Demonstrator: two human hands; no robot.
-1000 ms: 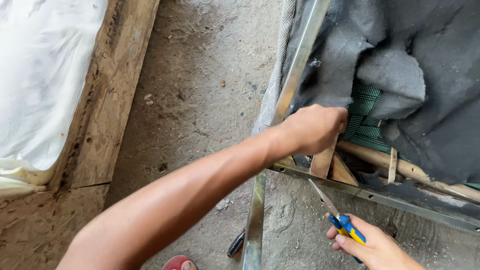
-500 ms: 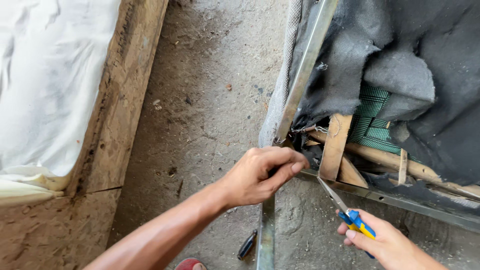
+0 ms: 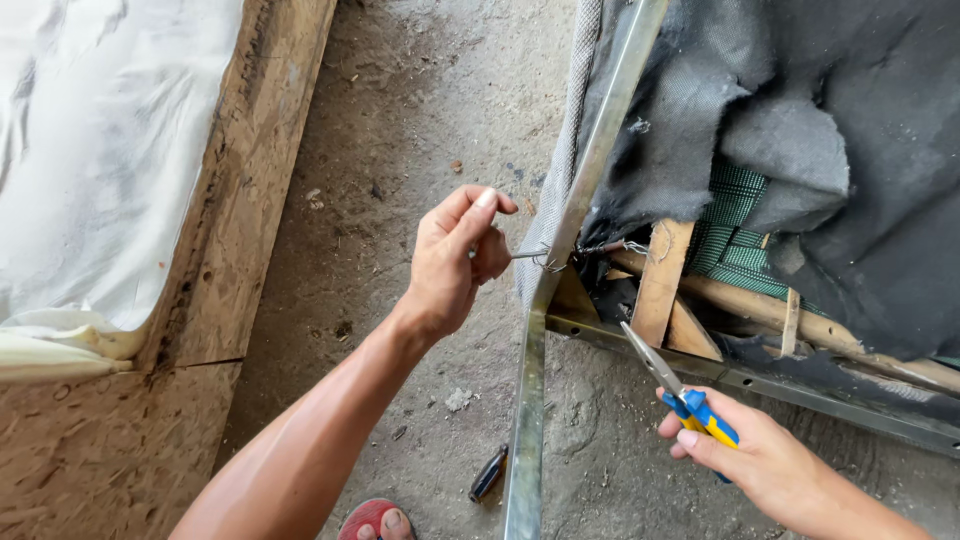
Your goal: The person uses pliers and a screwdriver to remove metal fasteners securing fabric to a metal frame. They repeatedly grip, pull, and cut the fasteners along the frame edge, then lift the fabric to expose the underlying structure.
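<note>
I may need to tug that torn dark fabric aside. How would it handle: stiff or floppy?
Probably floppy: the dark fabric hangs in ragged folds over the wooden slats. Likely light, since it drapes thinly. It may tear further; its edges already look frayed beside the metal frame.

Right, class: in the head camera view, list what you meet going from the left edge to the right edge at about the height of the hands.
White padded sheet → rough chipboard panel edge → bare left hand pinching a thin metal wire → shiny metal frame rail → pale upright wooden slat → torn dark grey fabric lining.
</note>
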